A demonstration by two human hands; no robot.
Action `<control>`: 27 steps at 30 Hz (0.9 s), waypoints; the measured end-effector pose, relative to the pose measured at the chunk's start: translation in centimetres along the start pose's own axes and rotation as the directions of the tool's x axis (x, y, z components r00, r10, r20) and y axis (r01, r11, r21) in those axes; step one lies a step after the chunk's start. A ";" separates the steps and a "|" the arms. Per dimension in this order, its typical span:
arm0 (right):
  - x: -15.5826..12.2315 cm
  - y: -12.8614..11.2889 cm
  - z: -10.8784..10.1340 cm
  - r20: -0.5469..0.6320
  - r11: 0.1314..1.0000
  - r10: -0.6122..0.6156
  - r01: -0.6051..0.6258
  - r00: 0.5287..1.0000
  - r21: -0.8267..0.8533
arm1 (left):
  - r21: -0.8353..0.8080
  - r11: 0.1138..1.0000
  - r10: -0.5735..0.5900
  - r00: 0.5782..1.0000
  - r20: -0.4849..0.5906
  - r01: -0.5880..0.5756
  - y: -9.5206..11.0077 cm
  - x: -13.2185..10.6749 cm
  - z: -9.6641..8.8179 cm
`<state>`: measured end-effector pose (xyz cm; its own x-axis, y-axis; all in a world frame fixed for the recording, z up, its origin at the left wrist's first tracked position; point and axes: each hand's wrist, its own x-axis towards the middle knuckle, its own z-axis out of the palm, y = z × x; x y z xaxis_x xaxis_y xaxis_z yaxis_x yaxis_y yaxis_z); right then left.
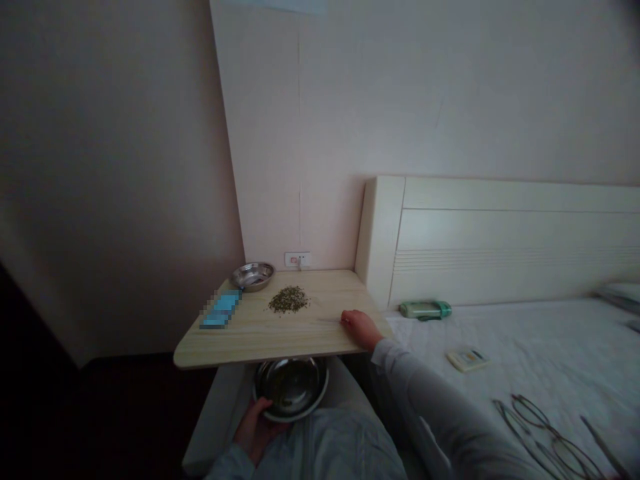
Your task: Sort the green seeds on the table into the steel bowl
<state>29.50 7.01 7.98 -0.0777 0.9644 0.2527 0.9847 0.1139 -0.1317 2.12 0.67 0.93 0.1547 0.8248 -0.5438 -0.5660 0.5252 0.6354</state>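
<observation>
Light dim, view soft.

Left hand (255, 427): lower centre of frame, below the table edge. Fingers wrapped round the near rim of a steel bowl (291, 387), holding it just under the front lip of the table (305, 340). Grip closed on the rim; thumb position not clear.

Right hand (361, 328): centre of frame, resting palm down on the table top near its right front corner. Fingers loosely bent, nothing visibly held. How far they are spread cannot be told at this sharpness.

Pile of dry greenish-brown bits (289, 300): on the table top, left of the right hand and apart from it, not touched.

Also on the table: small steel dish (253, 275) at the back left; blue flat item (220, 311) near the left edge. Wall socket (297, 259) behind.

Right half of frame: bed (525, 333) with headboard (500, 240), green case (425, 309), small card (467, 359), spectacles (540, 427).

Progress, as a judgement: the pile sits whole on the table. The held bowl shows some dark specks at its bottom, perhaps the same material, not certain. So little appears to be in the bowl, and the bulk is left on the table top.
</observation>
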 end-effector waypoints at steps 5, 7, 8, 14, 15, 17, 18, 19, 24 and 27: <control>2.1 -0.6 0.0 0.015 0.996 0.093 -0.093 0.996 -0.013 | 0.015 0.999 -0.032 0.999 -0.003 0.032 0.2 -0.1 0.0; 3.0 -0.7 0.0 0.020 0.992 0.125 -0.124 0.992 -0.009 | 0.009 0.999 -0.034 0.999 0.003 0.034 0.2 -0.1 0.0; 3.5 -0.7 0.1 0.022 0.991 0.131 -0.130 0.991 -0.008 | 0.006 1.000 -0.030 0.999 0.011 0.030 0.2 0.0 0.0; 5.7 -0.5 0.7 0.009 0.996 0.090 -0.089 0.996 -0.012 | -0.048 0.989 -0.140 0.990 -0.024 0.138 0.1 0.3 -0.4; 5.9 -0.5 0.8 -0.001 0.996 0.089 -0.089 0.996 -0.007 | -0.068 0.991 -0.119 0.992 -0.030 0.117 0.1 0.2 -0.4; 6.2 -0.3 0.9 -0.026 0.993 0.116 -0.115 0.993 0.037 | -0.092 0.993 -0.075 0.996 -0.043 0.070 0.1 -0.1 -0.2; 6.2 -0.2 0.9 -0.036 0.987 0.144 -0.141 0.989 0.076 | -0.087 0.995 -0.060 0.997 -0.046 0.056 0.1 -0.4 -0.1; 6.2 -0.2 0.9 -0.049 0.978 0.176 -0.169 0.983 0.125 | -0.075 0.996 -0.050 0.998 -0.042 0.047 0.0 -0.6 0.1; 5.3 -0.1 1.9 -0.107 0.863 0.312 -0.235 0.944 0.447 | -0.022 1.000 0.002 1.000 0.030 -0.001 0.0 -1.4 0.4; 4.4 -0.1 3.2 -0.131 0.751 0.347 -0.192 0.929 0.632 | -0.023 1.000 -0.014 0.999 0.044 0.015 -0.1 -1.0 0.2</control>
<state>28.57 11.95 6.07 0.2903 0.9038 0.3145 0.6557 0.0515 -0.7533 2.15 -0.15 1.51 0.1979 0.8260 -0.5278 -0.5823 0.5322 0.6146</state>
